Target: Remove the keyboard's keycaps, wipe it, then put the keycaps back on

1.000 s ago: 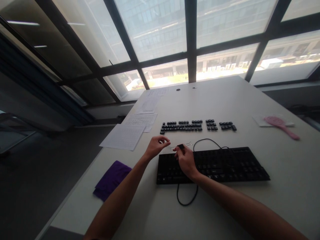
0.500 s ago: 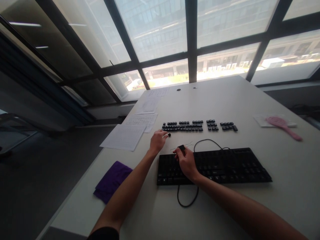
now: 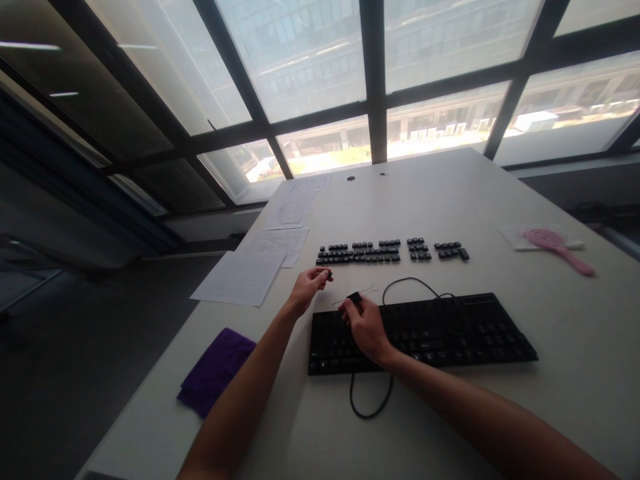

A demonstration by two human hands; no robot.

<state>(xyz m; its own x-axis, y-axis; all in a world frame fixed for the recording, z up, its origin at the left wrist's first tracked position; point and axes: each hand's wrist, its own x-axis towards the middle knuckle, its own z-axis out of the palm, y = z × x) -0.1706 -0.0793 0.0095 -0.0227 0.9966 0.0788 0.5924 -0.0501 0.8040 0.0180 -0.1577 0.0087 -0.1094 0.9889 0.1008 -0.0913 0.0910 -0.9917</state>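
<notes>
"At 10 o'clock from the keyboard, what did you register?"

"I registered the left hand, thumb and finger pinching a small black keycap near the 9 o'clock end of the keycap rows."

"What state did the right hand show?"

"I confirmed it grasping a small dark piece above the keyboard's 9 o'clock half; I could not identify the piece."

"Where did the other items lie?"

"From the keyboard, I located the keycap rows at 11 o'clock, the purple cloth at 9 o'clock and the pink brush at 2 o'clock."
</notes>
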